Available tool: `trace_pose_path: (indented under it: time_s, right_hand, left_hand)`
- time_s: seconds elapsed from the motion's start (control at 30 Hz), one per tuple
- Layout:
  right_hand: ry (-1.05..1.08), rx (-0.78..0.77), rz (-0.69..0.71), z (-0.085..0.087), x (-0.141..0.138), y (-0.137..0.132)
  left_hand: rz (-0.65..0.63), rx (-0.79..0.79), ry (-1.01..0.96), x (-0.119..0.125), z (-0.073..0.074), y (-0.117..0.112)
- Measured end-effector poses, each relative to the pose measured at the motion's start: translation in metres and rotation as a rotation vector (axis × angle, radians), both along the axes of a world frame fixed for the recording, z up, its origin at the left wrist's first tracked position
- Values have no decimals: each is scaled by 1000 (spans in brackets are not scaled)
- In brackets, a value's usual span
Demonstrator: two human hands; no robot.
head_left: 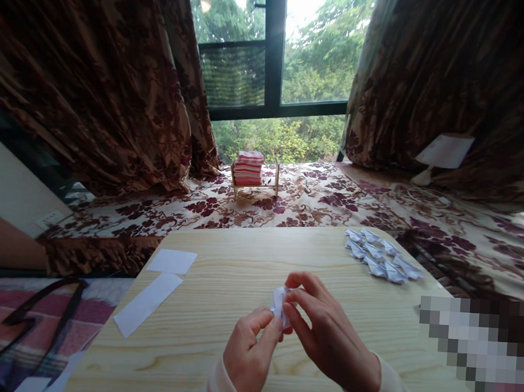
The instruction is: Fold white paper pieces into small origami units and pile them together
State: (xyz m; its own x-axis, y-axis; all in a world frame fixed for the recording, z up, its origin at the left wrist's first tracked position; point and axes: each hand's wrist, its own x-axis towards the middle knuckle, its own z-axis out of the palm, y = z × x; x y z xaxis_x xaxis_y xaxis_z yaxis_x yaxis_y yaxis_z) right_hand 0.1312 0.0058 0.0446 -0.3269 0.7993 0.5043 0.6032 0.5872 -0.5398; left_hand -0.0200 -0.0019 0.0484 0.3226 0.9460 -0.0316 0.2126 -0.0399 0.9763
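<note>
Between my two hands, above the middle of the table, is a small folded piece of white paper [279,299]. My left hand [253,346] pinches its lower end between thumb and fingers. My right hand [323,318] grips its right side, with the fingertips close together on the paper. The fingers hide part of the folds. At the far right corner lies a cluster of several folded white paper pieces [376,256]. On the left side rest a long white paper strip [147,304] and a shorter white paper sheet [172,261].
The pale wooden table [241,251] stands before a window ledge with a floral cover [324,200]. On the ledge are a small rack with folded pink-striped cloths [248,168] and a white lamp [444,151]. More white paper [32,385] lies at lower left, below the table edge.
</note>
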Motion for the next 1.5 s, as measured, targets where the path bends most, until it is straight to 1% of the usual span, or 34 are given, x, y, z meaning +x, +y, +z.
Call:
trace_pose_path:
  time_s: [0.17, 0.3, 0.4, 0.5, 0.57, 0.6, 0.7, 0.77, 0.83, 0.97, 1.07, 1.13, 1.2, 1.27, 1.4, 1.43, 1.5]
  right_hand:
    - [-45, 6, -4, 2, -1, 0]
    - [-30, -8, 1, 0, -2, 1]
    - [47, -17, -6, -4, 1, 1]
    - [208, -54, -109, -10, 8, 2]
    - [326, -142, -165, -13, 11, 2]
    - [376, -214, -156, -14, 12, 2]
    - [508, -449, -27, -16, 10, 1]
    - [592, -542, 44, -16, 6, 1]
    - [657, -578, 59, -17, 3, 1]
    - [754, -613, 35, -19, -1, 3]
    - [816, -689, 136, -19, -4, 4]
    - [853, -709, 181, -18, -6, 3]
    - [878, -702, 182, -19, -7, 2]
    - [891, -699, 149, -20, -7, 1]
    - [910, -672, -13, -22, -3, -1]
    - [907, -667, -24, -22, -2, -1]
    - [902, -674, 10, -20, -2, -2]
  left_hand:
    - [16, 84, 65, 2, 0, 0]
    - [24, 62, 150, 1, -5, 2]
    - [33, 40, 121, -1, -9, 4]
    - [80, -8, 49, -4, -14, 5]
    - [82, -35, -6, -6, -17, 5]
    - [71, -39, -29, -6, -19, 4]
    - [39, -31, -45, -5, -20, 4]
    - [39, -21, -32, -4, -19, 3]
    - [42, -11, -26, -3, -18, 3]
    - [47, 4, -34, -2, -18, 2]
    - [53, 29, -60, 0, -16, 2]
    - [29, 42, -70, 1, -15, 2]
    - [1, 44, -73, 2, -14, 2]
    - [6, 23, -73, 2, -15, 2]
    - [48, -59, -60, 0, -19, 2]
    - [43, -69, -52, 0, -20, 2]
    - [28, -69, -35, -1, -21, 2]
